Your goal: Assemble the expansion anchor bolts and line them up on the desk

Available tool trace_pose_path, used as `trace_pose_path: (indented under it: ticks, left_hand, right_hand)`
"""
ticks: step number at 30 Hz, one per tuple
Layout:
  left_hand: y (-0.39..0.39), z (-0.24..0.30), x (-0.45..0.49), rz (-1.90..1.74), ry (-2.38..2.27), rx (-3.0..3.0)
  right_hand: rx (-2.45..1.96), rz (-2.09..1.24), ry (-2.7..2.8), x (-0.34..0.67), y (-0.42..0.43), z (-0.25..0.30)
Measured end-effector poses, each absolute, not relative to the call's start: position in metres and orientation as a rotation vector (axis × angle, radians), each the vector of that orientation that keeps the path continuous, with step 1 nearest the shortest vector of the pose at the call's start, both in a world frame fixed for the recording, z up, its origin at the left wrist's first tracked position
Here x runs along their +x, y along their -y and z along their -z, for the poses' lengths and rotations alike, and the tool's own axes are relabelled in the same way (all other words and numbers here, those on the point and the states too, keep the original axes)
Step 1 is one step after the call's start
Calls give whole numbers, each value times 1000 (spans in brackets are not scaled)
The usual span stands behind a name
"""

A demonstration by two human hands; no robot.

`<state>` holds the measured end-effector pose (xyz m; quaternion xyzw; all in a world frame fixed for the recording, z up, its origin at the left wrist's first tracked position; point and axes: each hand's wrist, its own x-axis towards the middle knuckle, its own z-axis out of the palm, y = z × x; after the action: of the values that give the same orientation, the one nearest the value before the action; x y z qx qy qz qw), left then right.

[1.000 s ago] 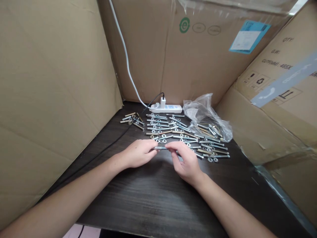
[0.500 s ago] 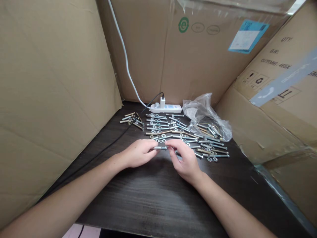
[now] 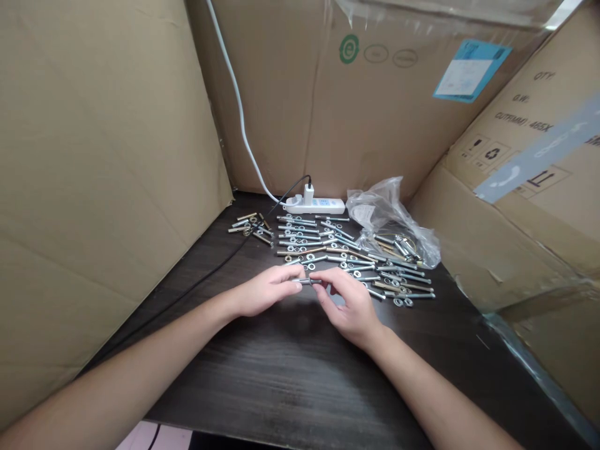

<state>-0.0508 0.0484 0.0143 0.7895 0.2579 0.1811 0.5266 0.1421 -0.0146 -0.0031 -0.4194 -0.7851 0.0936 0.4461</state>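
Observation:
My left hand [image 3: 269,290] is closed around one end of an expansion bolt [image 3: 302,281], which lies level between the two hands. Thumb and forefinger of my right hand [image 3: 347,300] pinch at the bolt's other end, where a thin washer [image 3: 310,281] sits around the shaft. Part of the bolt is hidden by the fingers. Just beyond the hands, long bolts [image 3: 300,244] lie in rows with loose washers and nuts [image 3: 310,257] among them. More bolts [image 3: 405,286] with rings beside them are spread to the right of my right hand.
A small pile of metal sleeves [image 3: 250,225] lies at the left back. Behind the rows stand a white power strip [image 3: 323,206] and a clear plastic bag [image 3: 398,215] with more hardware. A black cable [image 3: 201,275] crosses the dark table [image 3: 262,381]. Cardboard boxes [image 3: 281,94] enclose three sides.
My right fingertips have shifted slightly left, closer to my left hand, along the bolt. Less of the bolt shows between the hands now.

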Motion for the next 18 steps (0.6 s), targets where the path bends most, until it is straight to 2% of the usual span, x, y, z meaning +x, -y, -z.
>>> trace_pose_path:
  ticks: [10, 18]
  left_hand:
    - [-58, -22, -54, -602, -605, 1648]
    - [-72, -24, -68, -842, -593, 1241]
  right_hand:
    - [-1079, -252, 2001, 138, 12, 10]
    - [-1234, -133, 2330, 121, 4, 17]
